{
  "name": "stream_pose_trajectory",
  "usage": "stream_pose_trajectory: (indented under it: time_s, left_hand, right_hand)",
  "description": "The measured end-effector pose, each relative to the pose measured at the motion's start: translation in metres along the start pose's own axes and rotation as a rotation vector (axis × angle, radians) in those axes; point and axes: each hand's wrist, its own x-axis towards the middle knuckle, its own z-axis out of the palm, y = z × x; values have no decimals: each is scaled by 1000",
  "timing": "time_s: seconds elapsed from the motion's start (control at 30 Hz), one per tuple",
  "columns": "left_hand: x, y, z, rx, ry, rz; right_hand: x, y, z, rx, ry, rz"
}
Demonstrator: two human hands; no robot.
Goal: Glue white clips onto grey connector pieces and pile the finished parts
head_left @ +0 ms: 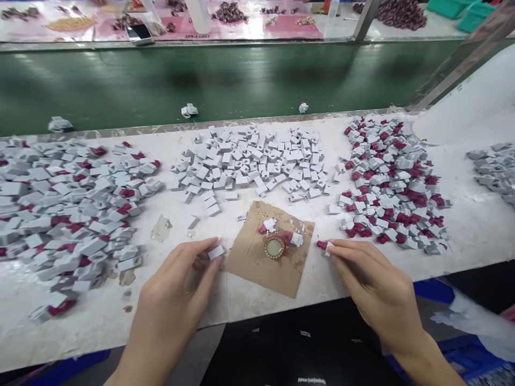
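My left hand (177, 289) pinches a small grey plastic piece (216, 252) at the left edge of a brown cardboard square (257, 262). My right hand (370, 279) holds a small grey piece with a dark red part (324, 246) just right of the cardboard. On the cardboard sit a small round red-rimmed dish (274, 247) and a few loose grey and red pieces (269, 225).
A pile of plain grey pieces (249, 161) lies at centre, and mixed grey-and-red piles lie at left (68, 203) and right (394, 182). Beyond the white table (462, 225) runs a green conveyor belt (225, 80) with stray pieces. A white curved object (470, 102) stands at far right.
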Motion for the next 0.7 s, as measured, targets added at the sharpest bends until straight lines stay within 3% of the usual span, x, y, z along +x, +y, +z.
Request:
stream_pose_trajectory:
  time_s: [0.13, 0.27, 0.53, 0.7]
  left_hand:
    - [10, 12, -5, -170, -58, -132]
    - [27, 31, 0, -500, -85, -276]
    - [60, 42, 5, -762, -265, -271]
    - [72, 50, 7, -862, -322, -241]
  right_hand:
    - [7, -16, 5, 198, 3, 148]
    - [22, -35, 18, 307, -35, 76]
    - [36, -42, 31, 346, -92, 39]
    - [47, -42, 20, 487, -30, 196]
